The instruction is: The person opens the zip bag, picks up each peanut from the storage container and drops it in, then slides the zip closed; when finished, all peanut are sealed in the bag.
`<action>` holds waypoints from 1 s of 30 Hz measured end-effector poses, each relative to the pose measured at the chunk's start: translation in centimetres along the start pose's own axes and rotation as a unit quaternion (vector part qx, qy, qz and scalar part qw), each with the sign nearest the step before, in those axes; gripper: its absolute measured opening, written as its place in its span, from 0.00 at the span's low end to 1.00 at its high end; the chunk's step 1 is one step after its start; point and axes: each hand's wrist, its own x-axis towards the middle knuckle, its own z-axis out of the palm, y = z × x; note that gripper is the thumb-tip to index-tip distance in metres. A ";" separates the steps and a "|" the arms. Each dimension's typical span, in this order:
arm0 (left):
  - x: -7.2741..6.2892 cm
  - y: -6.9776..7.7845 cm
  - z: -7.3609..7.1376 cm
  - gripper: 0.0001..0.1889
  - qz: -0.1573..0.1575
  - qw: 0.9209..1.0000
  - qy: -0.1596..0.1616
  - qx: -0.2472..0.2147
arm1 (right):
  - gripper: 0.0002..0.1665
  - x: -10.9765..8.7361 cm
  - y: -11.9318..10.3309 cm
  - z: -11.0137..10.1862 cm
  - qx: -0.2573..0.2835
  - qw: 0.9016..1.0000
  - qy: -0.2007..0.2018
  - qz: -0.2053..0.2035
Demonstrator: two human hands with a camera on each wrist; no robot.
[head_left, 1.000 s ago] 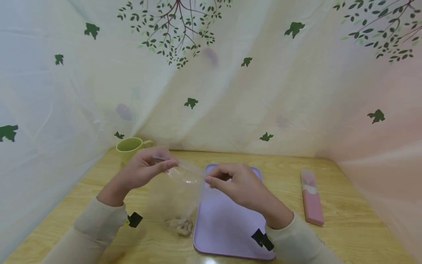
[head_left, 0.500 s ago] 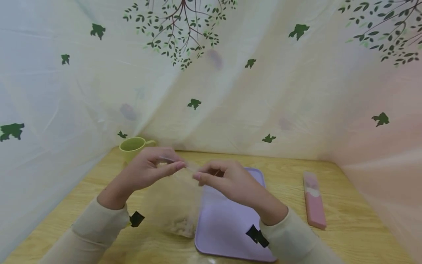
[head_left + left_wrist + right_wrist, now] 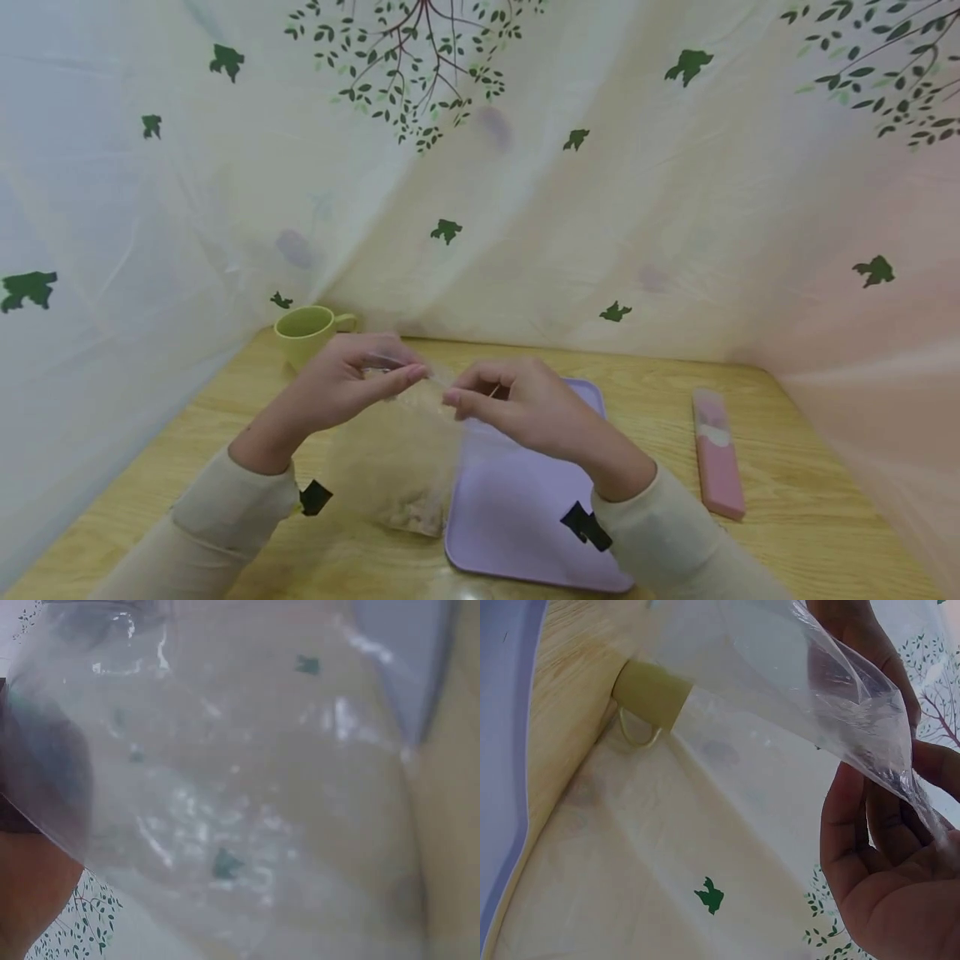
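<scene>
A clear plastic bag (image 3: 397,450) hangs between my two hands, with several small pale pieces (image 3: 422,512) lying at its bottom. My left hand (image 3: 348,383) pinches the bag's top edge between thumb and fingers. Close beside it, my right hand (image 3: 517,404) pinches the same edge further right. In the left wrist view the see-through plastic bag (image 3: 247,772) fills most of the picture. The right wrist view shows the bag's edge (image 3: 877,727) gathered and creased at the right hand's fingers (image 3: 847,817).
A lilac tray (image 3: 525,517) lies on the wooden table (image 3: 787,467), under and beside the right hand. Behind the left hand stands a yellow-green mug (image 3: 303,333). A pink and clear long case (image 3: 720,467) lies at the right. A leaf-printed curtain (image 3: 525,208) encloses the table.
My right hand has moved left toward my left hand along the bag's top edge, bringing the hands closer together. The pale pieces still sit at the bag's bottom. The head view has shifted slightly.
</scene>
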 end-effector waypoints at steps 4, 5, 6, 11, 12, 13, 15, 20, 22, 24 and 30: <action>-0.1 -0.4 0.2 0.08 -0.010 1.000 0.008 -0.009 | 0.12 0.0 0.2 0.1 0.003 1.000 -0.011 0.016; -0.1 -0.5 0.2 0.07 -0.014 1.000 0.011 -0.012 | 0.12 0.0 0.2 0.1 0.001 1.000 -0.010 0.014; -0.1 -0.6 0.2 0.07 -0.018 1.000 0.013 -0.013 | 0.12 0.0 0.3 0.1 -0.001 1.000 -0.008 0.010; -0.1 -0.9 0.3 0.07 -0.038 0.999 0.018 -0.010 | 0.12 0.3 0.5 0.1 -0.016 1.000 0.003 -0.009; -0.1 -0.9 0.3 0.07 -0.042 0.999 0.018 -0.009 | 0.12 0.3 0.5 0.1 -0.017 1.000 0.003 -0.008; 0.0 -1.0 0.4 0.07 -0.046 0.999 0.017 -0.008 | 0.12 0.3 0.6 0.1 -0.018 1.000 0.002 -0.009; 0.0 -1.1 0.4 0.06 -0.049 0.999 0.015 -0.007 | 0.12 0.4 0.8 0.1 -0.020 1.000 -0.002 -0.010; 0.1 -2.1 0.7 0.06 -0.073 0.997 0.014 0.006 | 0.15 1.0 1.6 -0.1 -0.021 0.999 -0.019 0.015; 0.2 -2.5 0.6 0.07 -0.108 0.994 0.019 0.013 | 0.18 1.3 1.9 -0.2 -0.030 0.998 -0.018 0.043; 0.4 -3.1 0.5 0.09 -0.146 0.989 0.026 0.015 | 0.28 1.6 2.2 -0.4 -0.044 0.996 -0.008 0.074; 0.6 -6.0 -0.4 0.14 -0.245 0.967 0.069 0.008 | 0.51 1.4 3.4 -1.4 -0.071 0.990 0.035 0.117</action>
